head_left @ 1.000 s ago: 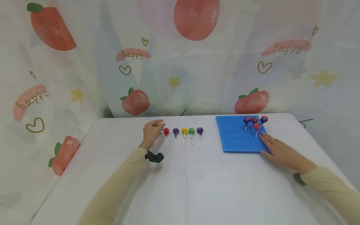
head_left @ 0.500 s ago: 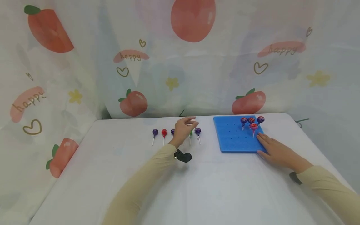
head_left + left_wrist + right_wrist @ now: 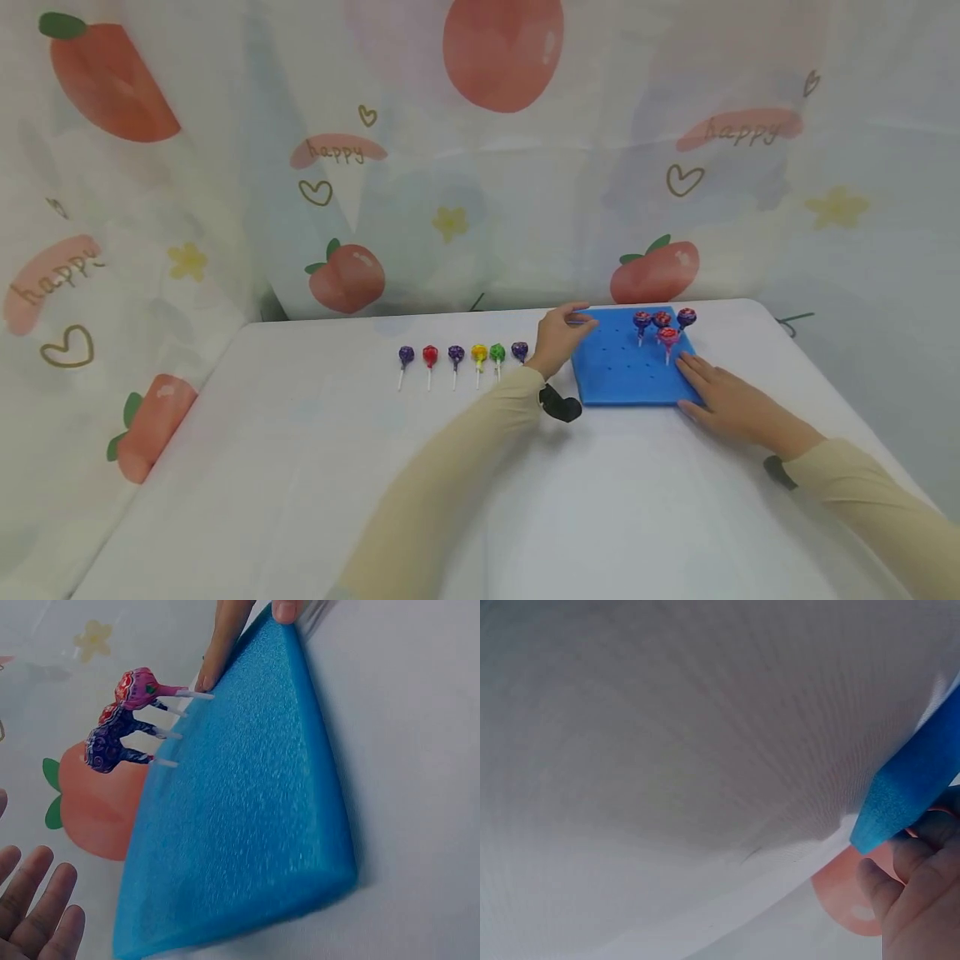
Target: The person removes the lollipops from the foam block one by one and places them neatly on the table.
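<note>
My left hand hovers over the left edge of the blue foam board, with nothing between its fingers. In the left wrist view its parted fingers show at the lower left, beside the board. My right hand lies on the board's right edge, fingers extended on top and thumb by the front corner. Several wrapped lollipops stand upright in the board's far right part, a pink one nearest me. Small holes dot the rest of its top.
Left of the board, several lollipops lie in a row on the white table: purple, red, another purple, yellow, green and a purple one partly behind the left hand. A printed curtain hangs behind the table.
My left hand has swept right, from the left end of the lollipop row, past the row, to the board. The row's lollipops stayed in place. My right hand still rests on the board.
</note>
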`<state>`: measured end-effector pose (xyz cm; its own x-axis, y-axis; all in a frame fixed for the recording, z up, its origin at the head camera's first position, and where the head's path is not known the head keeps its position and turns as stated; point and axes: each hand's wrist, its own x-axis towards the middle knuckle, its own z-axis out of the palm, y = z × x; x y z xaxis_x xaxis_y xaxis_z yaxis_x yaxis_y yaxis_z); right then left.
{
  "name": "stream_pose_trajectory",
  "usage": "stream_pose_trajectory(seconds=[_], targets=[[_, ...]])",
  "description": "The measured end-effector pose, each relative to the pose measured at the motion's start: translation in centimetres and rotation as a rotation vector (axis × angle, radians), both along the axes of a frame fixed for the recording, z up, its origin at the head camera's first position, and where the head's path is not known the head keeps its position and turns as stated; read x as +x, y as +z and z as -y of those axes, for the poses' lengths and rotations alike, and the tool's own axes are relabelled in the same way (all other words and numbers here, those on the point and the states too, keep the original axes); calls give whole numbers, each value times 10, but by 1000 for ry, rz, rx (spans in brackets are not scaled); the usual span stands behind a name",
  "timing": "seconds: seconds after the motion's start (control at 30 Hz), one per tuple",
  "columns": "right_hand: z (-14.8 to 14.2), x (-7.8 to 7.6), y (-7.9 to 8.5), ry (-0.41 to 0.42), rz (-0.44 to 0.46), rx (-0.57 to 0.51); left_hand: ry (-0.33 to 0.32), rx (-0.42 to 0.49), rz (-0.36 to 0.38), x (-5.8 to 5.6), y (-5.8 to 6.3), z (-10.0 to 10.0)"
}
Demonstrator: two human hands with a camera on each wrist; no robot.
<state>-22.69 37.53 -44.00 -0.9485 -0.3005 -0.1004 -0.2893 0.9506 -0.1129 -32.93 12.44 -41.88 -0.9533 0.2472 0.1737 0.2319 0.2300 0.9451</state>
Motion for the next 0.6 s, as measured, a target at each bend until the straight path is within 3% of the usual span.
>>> stream_pose_trajectory(seconds=[0.43, 0.6], targets=[[4, 1, 1, -18, 4, 3, 0, -4, 55, -13, -20, -41], [3, 2, -1, -23, -3, 18, -36, -59, 55, -13, -27, -56]])
